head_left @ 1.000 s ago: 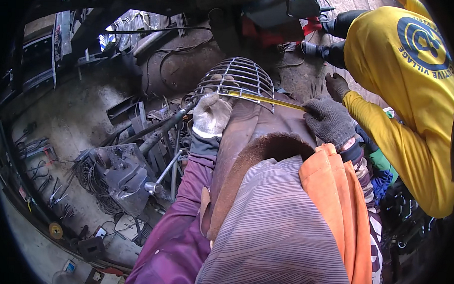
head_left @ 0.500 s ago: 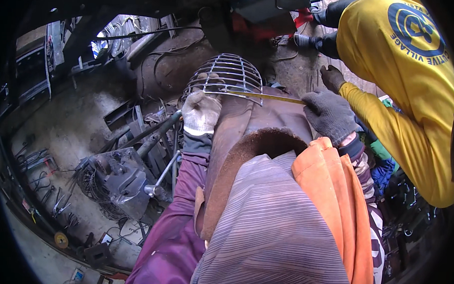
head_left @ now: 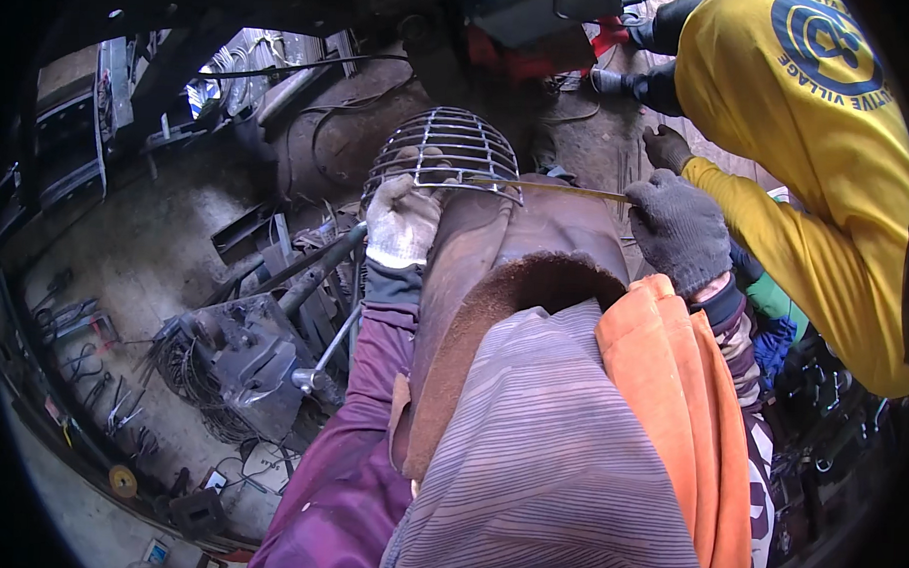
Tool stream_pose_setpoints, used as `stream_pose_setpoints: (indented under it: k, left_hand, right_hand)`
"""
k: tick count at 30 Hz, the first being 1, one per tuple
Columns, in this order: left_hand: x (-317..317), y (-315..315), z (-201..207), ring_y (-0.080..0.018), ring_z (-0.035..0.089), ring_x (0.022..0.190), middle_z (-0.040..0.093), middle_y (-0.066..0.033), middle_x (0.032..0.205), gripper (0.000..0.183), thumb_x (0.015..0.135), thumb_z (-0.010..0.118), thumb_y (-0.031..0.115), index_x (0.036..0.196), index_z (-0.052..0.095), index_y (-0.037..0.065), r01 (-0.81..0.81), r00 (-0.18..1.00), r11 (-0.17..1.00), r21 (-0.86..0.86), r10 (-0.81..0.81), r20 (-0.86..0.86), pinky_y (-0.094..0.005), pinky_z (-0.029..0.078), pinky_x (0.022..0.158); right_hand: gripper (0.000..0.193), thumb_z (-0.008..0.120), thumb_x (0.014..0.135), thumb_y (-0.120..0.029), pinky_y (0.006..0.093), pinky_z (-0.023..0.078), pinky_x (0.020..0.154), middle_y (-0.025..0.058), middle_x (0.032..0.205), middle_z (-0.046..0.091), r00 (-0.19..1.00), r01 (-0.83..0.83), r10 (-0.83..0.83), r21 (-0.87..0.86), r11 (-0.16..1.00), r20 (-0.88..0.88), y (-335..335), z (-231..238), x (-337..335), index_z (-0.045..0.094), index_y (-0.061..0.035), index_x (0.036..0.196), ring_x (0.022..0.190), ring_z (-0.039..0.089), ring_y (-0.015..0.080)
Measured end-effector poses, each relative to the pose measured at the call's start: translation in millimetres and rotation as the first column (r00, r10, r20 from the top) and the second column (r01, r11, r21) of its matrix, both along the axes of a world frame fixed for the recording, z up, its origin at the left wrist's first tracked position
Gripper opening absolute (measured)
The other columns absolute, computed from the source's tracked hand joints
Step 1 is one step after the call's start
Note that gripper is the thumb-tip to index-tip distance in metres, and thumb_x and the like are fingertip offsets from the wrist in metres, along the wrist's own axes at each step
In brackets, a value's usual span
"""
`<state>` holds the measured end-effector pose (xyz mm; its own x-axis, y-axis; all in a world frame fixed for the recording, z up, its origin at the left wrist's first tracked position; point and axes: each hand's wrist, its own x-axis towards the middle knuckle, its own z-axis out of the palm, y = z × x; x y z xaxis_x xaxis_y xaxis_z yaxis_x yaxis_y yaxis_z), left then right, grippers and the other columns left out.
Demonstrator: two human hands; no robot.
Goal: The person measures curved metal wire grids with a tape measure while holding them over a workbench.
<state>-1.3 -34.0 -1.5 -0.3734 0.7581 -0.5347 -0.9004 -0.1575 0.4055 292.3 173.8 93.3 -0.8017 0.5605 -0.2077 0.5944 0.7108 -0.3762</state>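
A domed cage of bright metal rods (head_left: 444, 148) is in front of my body, above the brown leather apron (head_left: 453, 314). My left hand (head_left: 402, 220), in a whitish knit glove, is closed on the cage's near left edge. My right hand (head_left: 680, 232), in a dark grey knit glove, is closed at the right end of a thin yellow measuring tape (head_left: 578, 191). The tape stretches straight from the cage's near rim to that hand. Whether my left fingers also pinch the tape's other end is hard to see.
A co-worker in a yellow shirt (head_left: 798, 186) bends close by on the right, a dark-gloved hand (head_left: 667, 148) near mine. At left stands a metal bench vise (head_left: 242, 362). Tools and cables (head_left: 91, 371) lie on the floor beyond it. Dark machinery (head_left: 523, 36) hangs ahead.
My right hand has moved a little to the right, and the tape's visible end with it. My left hand and the cage have barely shifted. The co-worker's body has moved slightly.
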Motion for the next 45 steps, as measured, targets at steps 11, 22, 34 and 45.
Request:
stream_pose_setpoints:
  k: [11,22,34,45]
  left_hand:
    - [1.9,1.8,3.7,-0.0321,0.067,0.105,0.066,-0.0201,0.121,0.037,0.09,0.055,0.003,0.127,0.059,0.002,-0.048,0.996,0.998,-0.04,0.045,-0.071,-0.0501,0.054,0.096]
    - [-4.8,7.1,5.0,-0.0296,0.067,0.106,0.068,-0.0202,0.115,0.032,0.089,0.054,0.0,0.12,0.062,-0.001,-0.118,0.967,0.978,-0.174,0.073,-0.243,-0.0438,0.054,0.096]
    - [-26.3,-5.9,-6.8,-0.0282,0.065,0.104,0.069,-0.0127,0.116,0.033,0.087,0.053,0.016,0.117,0.064,0.007,-0.15,0.972,0.981,-0.125,0.17,0.165,-0.0585,0.048,0.098]
    - [-28.8,1.7,-9.0,-0.0296,0.067,0.099,0.067,-0.0183,0.116,0.034,0.09,0.049,0.012,0.119,0.061,0.0,-0.15,0.987,0.984,-0.099,0.154,0.033,-0.0501,0.054,0.093]
  right_hand:
    - [0.014,0.068,0.081,-0.018,0.0464,0.052,0.072,0.0122,0.084,0.065,0.99,0.107,-0.132,-0.33,0.938,-0.052,-13.1,-13.3,12.5,0.07,-0.01,0.093,0.082,0.066,0.0357]
    - [0.014,0.067,0.079,-0.012,0.0474,0.05,0.068,0.0141,0.085,0.064,0.997,0.019,-0.019,0.012,1.0,0.081,-10.5,21.3,-11.5,0.067,-0.0096,0.093,0.081,0.065,0.0359]
    - [0.016,0.069,0.082,-0.016,0.0429,0.052,0.075,0.0125,0.092,0.067,0.978,0.152,-0.184,-0.26,0.954,-0.102,-9.5,-6.2,11.1,0.071,-0.0101,0.097,0.087,0.066,0.0352]
    - [0.013,0.067,0.082,-0.017,0.047,0.05,0.072,0.0136,0.087,0.063,0.991,0.08,-0.096,-0.162,0.984,-0.094,-11.4,-2.1,-9.2,0.068,-0.01,0.093,0.083,0.064,0.0363]
